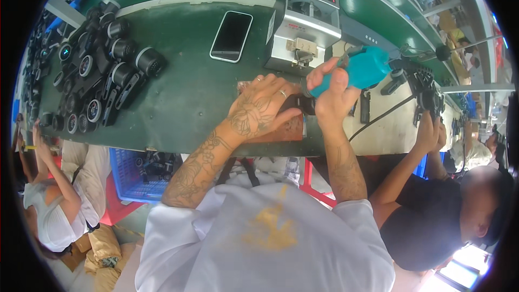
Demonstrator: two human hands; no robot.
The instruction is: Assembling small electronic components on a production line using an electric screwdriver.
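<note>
My right hand [336,94] grips a teal electric screwdriver [365,69], held at a slant with its tip pointing down and left. The tip meets a small black part [298,104] in front of me. My left hand [263,105] is closed over that part and holds it down; most of the part is hidden under the fingers, so its full shape does not show. Beneath lies a reddish-brown mat [282,132]. Just beyond my hands stands a silver-grey benchtop machine [305,27].
A smartphone [231,36] lies left of the machine. Many black round-headed devices [123,48] are heaped at the left. A black cable [384,114] crosses the pale board at the right. People work on both sides; a blue crate [130,176] stands below the table edge.
</note>
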